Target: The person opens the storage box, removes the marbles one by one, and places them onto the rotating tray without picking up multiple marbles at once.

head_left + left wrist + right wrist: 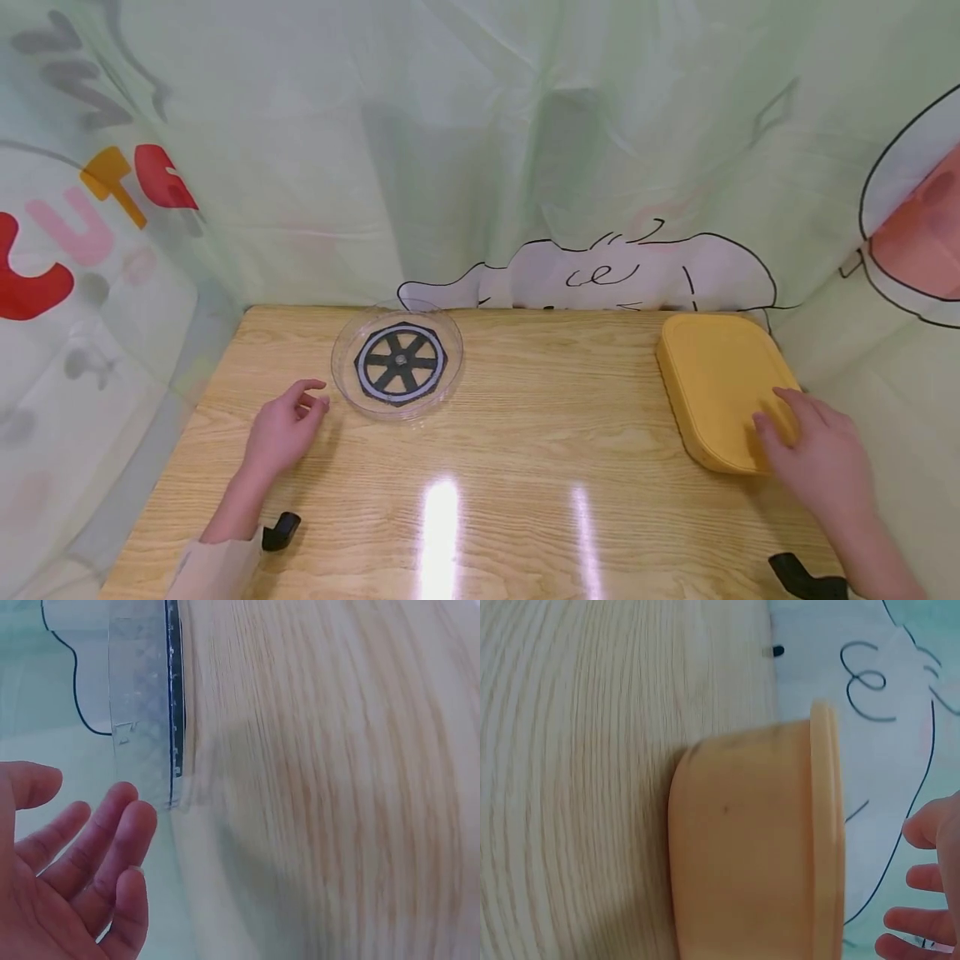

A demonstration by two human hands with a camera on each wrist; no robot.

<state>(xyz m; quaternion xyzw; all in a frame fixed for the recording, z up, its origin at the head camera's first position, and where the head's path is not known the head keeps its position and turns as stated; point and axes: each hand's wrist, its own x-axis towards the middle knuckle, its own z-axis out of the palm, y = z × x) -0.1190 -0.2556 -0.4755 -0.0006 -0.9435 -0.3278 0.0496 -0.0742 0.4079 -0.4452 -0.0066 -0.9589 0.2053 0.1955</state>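
A round clear plastic dish (455,354) lies at the back left of the table, with a black spoked disc (392,360) ringed in pale grey inside it. My left hand (285,427) hovers just left of the dish, fingers loosely bent and holding nothing. In the left wrist view the fingers (135,829) stand apart from the dish's side wall (142,697). At the right stands a yellow lidded box (723,383), taller than the dish. My right hand (825,454) is over its near right part; the right wrist view shows the fingers (922,922) spread above the lid (826,825), not touching it.
The wooden table (540,442) has light glare near its front. A pale printed curtain (465,167) hangs along the back and both sides, close to the box's right edge. Black wrist straps (281,532) show at both wrists.
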